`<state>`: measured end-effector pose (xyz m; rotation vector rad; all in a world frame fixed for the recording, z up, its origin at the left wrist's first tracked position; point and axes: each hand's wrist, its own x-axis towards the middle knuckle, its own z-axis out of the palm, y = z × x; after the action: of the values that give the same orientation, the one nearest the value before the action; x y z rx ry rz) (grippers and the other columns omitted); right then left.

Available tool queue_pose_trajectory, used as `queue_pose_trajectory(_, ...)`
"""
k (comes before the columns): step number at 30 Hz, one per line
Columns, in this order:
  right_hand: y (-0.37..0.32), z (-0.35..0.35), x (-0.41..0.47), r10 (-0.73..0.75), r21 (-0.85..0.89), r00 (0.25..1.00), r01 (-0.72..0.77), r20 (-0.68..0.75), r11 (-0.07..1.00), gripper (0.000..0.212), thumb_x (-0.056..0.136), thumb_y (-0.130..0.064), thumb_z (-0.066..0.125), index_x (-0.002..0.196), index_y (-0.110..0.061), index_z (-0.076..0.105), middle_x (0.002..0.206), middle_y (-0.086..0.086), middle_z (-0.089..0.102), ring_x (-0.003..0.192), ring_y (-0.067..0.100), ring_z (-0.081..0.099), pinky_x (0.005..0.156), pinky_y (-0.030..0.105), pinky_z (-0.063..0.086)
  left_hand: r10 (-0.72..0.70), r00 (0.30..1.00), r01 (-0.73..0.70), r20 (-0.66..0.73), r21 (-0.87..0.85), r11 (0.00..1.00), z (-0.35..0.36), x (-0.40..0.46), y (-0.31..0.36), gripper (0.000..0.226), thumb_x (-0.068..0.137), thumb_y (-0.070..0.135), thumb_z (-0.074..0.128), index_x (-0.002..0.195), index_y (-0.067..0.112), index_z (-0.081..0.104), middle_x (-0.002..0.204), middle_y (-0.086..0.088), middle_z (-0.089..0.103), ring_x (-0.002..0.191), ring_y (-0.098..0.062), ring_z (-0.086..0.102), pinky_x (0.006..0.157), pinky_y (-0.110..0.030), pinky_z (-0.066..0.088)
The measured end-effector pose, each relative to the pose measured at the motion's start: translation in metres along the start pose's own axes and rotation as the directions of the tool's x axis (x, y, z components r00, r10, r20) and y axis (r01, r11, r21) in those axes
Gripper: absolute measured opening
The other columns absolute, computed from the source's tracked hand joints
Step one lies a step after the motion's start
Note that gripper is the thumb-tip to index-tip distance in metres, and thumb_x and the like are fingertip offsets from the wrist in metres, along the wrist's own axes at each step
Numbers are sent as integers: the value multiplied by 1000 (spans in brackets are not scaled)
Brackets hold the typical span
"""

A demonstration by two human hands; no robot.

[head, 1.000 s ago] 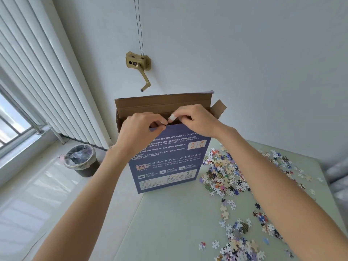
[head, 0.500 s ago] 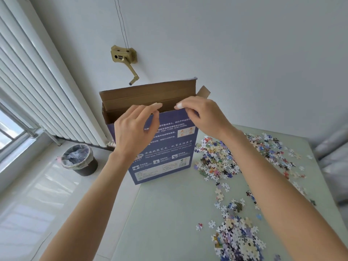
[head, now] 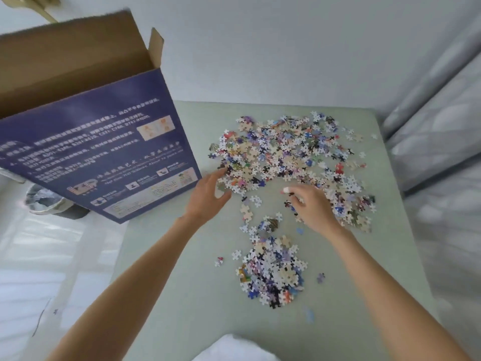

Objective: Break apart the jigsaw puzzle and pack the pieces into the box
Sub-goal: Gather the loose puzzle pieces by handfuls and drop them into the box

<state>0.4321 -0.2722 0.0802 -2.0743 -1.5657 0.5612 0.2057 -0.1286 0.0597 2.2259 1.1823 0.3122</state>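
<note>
The blue puzzle box (head: 99,152) stands upright at the table's left edge, its brown top flaps open. A wide heap of loose jigsaw pieces (head: 286,155) covers the far middle of the pale green table (head: 182,295). A smaller pile of pieces (head: 273,272) lies nearer to me. My left hand (head: 208,196) hovers with fingers spread at the heap's left edge, just right of the box. My right hand (head: 312,207) is over the heap's near edge with fingers slightly bent; whether it holds pieces is hidden.
A bin with a plastic liner (head: 49,201) stands on the floor behind the box. Grey bedding or fabric (head: 440,152) runs along the table's right side. Something white (head: 234,347) shows at the near table edge.
Both hands have left the box's top edge and dropped to the puzzle pieces on the table. My view has tilted down and to the right.
</note>
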Motion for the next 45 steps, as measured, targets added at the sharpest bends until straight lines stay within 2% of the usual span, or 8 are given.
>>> queue_pose_trajectory(3,38,13,8,85,-27,996,-84,30,996,31,94,-10,50,124,-10,56,128,3,55,122,18,45,93,15,26,-105,992,101,66,63,993,36,24,-7,63,89,38,58,143,22,31,141,-9,42,129,-25,39,106,-40,34)
queue_pose_trajectory(10,116,33,74,183,-87,982,-178,45,980,48,94,-29,50,139,-16,40,152,5,26,142,23,15,114,40,11,-305,952,307,-37,146,940,81,81,-33,82,84,59,53,147,21,18,154,-12,15,142,-30,11,112,-48,22)
queue_pose_trajectory(18,152,55,156,348,-246,935,-323,65,914,56,95,-51,37,145,-30,24,158,5,-1,143,32,-10,112,54,-7,-233,973,227,10,176,958,109,112,-45,73,89,60,42,148,30,14,158,1,6,145,-20,-3,116,-45,11)
queue_pose_trajectory(26,121,90,78,-29,-167,982,61,187,984,48,94,-49,38,129,-19,50,155,0,18,144,23,9,115,43,-4,49,969,-64,243,53,997,135,52,-9,58,90,63,31,143,39,29,157,4,11,145,-10,-1,117,-38,9)
queue_pose_trajectory(33,100,66,11,-69,161,968,30,242,986,33,89,-25,59,121,-17,57,140,-4,46,130,10,34,113,46,21,111,961,-109,253,-18,994,119,2,3,43,84,40,64,125,32,53,139,4,47,133,-17,36,110,-45,31)
queue_pose_trajectory(36,102,59,6,23,-74,996,-16,85,997,48,84,-35,63,127,-18,52,148,5,33,136,21,24,113,55,16,10,979,-54,203,212,976,113,-11,4,73,74,58,66,137,35,38,146,3,35,134,-22,28,111,-46,27)
queue_pose_trajectory(39,97,62,7,307,-304,930,-239,200,922,94,71,-73,54,145,-27,20,156,7,8,142,32,5,111,57,4,-200,941,103,274,330,938,117,-16,9,111,60,67,71,147,30,14,148,-3,21,134,-26,20,108,-46,29)
queue_pose_trajectory(45,59,88,2,233,-408,928,-101,289,908,105,59,-80,57,142,-25,23,147,8,25,134,33,25,107,53,24,-281,910,242,305,160,957,123,-21,24,103,62,46,82,144,24,23,137,-9,28,123,-26,32,101,-35,36)
